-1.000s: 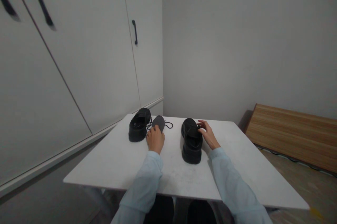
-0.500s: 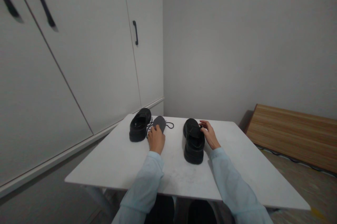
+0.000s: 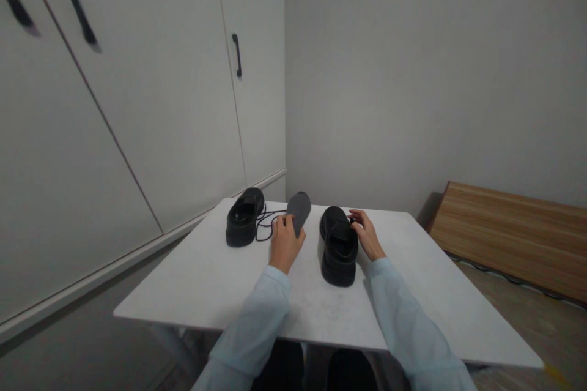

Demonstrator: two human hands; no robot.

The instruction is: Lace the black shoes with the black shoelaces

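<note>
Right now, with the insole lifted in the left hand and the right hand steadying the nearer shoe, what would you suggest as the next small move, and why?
Probably carry the insole rightward to the opening of the shoe. The left hand holds it just beside that shoe, and the right hand rests on its upper.

White table [image 3: 229,293] with two black shoes.
Left shoe [image 3: 244,218] standing near the far left corner, a loose black lace [image 3: 268,226] trailing on the surface just beside it. Right shoe [image 3: 339,245] standing near the middle, toe toward the far edge, well apart from the first.
</note>
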